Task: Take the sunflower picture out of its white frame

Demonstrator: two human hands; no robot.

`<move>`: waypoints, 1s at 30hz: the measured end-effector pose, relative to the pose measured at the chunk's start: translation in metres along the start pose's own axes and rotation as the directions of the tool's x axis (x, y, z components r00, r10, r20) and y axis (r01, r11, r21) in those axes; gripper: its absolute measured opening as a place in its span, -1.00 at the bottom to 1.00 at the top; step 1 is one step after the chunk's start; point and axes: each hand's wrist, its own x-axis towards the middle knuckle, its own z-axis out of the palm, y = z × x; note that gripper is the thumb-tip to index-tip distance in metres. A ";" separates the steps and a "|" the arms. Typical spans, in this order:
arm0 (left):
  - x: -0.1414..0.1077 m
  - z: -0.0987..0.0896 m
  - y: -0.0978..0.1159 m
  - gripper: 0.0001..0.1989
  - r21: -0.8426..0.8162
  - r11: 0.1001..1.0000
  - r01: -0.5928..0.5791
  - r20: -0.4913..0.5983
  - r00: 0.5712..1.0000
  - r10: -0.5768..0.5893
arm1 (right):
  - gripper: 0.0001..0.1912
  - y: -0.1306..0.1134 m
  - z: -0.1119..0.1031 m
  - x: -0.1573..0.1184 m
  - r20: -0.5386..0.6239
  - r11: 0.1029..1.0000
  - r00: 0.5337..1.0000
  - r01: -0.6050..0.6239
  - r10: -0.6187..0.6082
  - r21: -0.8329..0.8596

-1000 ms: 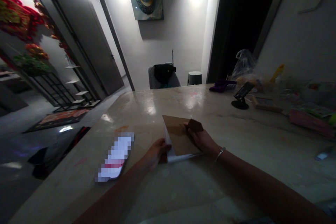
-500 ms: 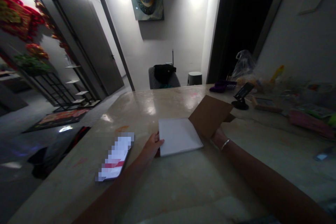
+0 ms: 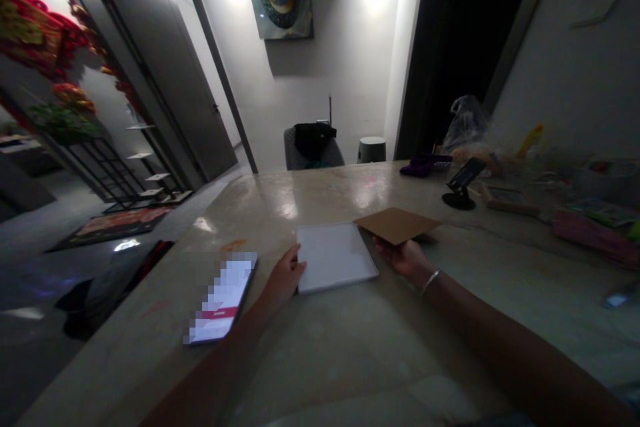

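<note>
A flat white box-like piece [image 3: 336,257] with a thin raised rim lies on the marble-patterned table [image 3: 330,360]. My left hand [image 3: 286,273] grips its left edge, the thumb over the rim and the other fingers curled at the side. Just right of it, a brown cardboard piece [image 3: 397,225] is held slightly tilted above the tabletop, its near left corner close to the white piece. Palm up, my right hand [image 3: 404,257] supports the cardboard from beneath; part of its fingers is hidden by it. A bracelet circles the right wrist.
Left of my left forearm lies a phone [image 3: 223,300] with its screen lit and blurred out. A black phone stand [image 3: 463,187], a purple item [image 3: 423,165], a clear plastic bag [image 3: 467,123] and a pink item [image 3: 590,233] are on the right. A chair [image 3: 313,147] stands beyond the table.
The cardboard has tipped down from a steep slant to nearly flat, and my right hand has shifted left under it. The white piece and my left hand have moved slightly left.
</note>
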 end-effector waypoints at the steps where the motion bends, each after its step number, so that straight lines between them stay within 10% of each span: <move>1: 0.001 -0.001 -0.001 -0.45 0.055 0.998 -0.010 -0.003 1.000 0.010 | -0.68 0.001 0.002 -0.002 -0.015 1.000 1.000 -0.012 0.012 0.014; 10: 0.005 -0.006 -0.006 -0.57 0.476 0.861 -0.179 -0.008 0.978 0.208 | -0.64 0.005 0.009 -0.008 -0.078 0.997 0.997 -0.007 0.013 0.076; 19: 0.002 -0.007 -0.007 -0.64 0.655 0.712 -0.253 0.089 0.962 0.260 | -0.77 0.010 0.012 -0.016 0.119 0.958 0.956 -0.255 0.270 -0.128; 30: 0.002 -0.006 -0.012 -0.64 0.684 0.671 -0.285 0.130 0.953 0.272 | -0.72 0.002 0.009 -0.011 -0.058 0.993 0.993 -0.104 0.101 -0.057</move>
